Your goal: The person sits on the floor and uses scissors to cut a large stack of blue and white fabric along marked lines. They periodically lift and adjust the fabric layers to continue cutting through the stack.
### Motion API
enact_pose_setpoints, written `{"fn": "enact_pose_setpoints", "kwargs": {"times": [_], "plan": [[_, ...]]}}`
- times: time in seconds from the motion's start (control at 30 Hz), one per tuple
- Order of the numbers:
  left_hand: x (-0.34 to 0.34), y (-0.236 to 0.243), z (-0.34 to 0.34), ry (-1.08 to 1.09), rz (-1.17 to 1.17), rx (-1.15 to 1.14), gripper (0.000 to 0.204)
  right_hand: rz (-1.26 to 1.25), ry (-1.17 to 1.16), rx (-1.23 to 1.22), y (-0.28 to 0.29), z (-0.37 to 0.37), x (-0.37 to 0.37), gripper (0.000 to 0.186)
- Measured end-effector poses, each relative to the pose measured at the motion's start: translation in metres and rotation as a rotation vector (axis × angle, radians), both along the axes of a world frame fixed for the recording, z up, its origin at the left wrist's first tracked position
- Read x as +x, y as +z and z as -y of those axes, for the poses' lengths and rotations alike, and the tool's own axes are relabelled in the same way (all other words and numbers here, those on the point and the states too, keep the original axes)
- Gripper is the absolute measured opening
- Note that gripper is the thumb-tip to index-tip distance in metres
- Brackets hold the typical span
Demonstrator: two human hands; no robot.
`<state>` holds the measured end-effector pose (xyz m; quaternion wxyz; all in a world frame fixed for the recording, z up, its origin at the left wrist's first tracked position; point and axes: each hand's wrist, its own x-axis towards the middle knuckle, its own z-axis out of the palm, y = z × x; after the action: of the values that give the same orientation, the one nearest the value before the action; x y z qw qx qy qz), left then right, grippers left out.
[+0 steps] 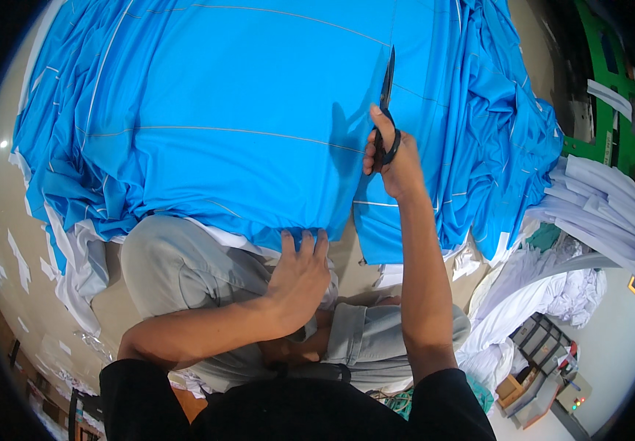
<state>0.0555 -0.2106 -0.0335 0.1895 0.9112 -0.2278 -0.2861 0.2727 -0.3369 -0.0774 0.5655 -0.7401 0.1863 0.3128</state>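
Trousers (166, 257), grey, legs bent under left forearm; left hand (300, 275) palm down, fingertips slightly spread on near edge of blue fabric (222, 180), thumb hidden, can't tell if pinching; gap in fabric between the hands; right hand (398, 162), farther out, wrapped round handles of black scissors (388, 84), blades pointing away over fabric; fabric spreads ahead and both sides of hands; white cloth heap (571, 298) right of right hand, green equipment (628, 147) farther out
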Motion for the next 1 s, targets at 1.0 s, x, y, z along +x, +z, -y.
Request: {"fn": "enact_pose_setpoints", "kwargs": {"times": [1.0], "plan": [[0.009,0.007,-0.002,-0.005,-0.051,0.021,0.045,0.036,-0.009,0.022,-0.007,-0.020,0.060,0.053]]}}
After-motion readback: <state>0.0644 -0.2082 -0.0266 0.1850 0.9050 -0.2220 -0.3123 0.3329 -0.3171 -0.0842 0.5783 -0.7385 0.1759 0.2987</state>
